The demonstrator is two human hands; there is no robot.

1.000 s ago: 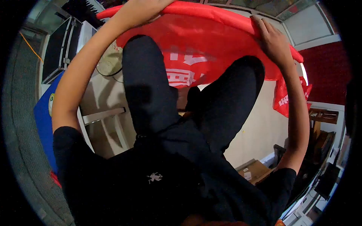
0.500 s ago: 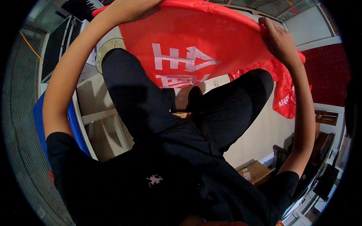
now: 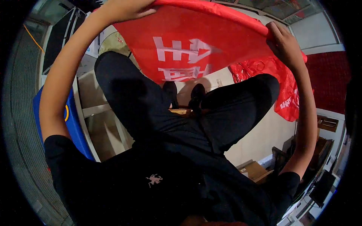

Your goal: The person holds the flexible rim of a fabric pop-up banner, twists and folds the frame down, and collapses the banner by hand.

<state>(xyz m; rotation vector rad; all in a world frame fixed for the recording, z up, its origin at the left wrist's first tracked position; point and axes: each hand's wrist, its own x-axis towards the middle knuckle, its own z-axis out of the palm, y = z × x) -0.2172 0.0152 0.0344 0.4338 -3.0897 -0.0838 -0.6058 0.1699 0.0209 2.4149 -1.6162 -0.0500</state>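
Note:
A red banner (image 3: 147, 45) with white characters is stretched out ahead of me, its top edge gathered into a roll. My left hand (image 3: 130, 8) grips the roll at its left part, thumb showing along the near side; some fingers are cut off by the frame's top. Closed round the other end of the roll is my right hand (image 3: 283, 41). Between the hands the banner hangs down toward my knees. More red sheet with white marks lies crumpled on the floor beyond my right knee.
My bent legs and dark shoes (image 3: 197, 92) are below the banner. A round greenish seat or disc (image 3: 115, 43) is beside my left knee. To the left are a blue case (image 3: 79, 132) and a pale frame. An open cardboard box (image 3: 256, 171) stands at lower right.
The banner's lower edge has risen a little, and more of my shoes shows. My right hand has shifted slightly right and down. My left thumb is now visible along the roll.

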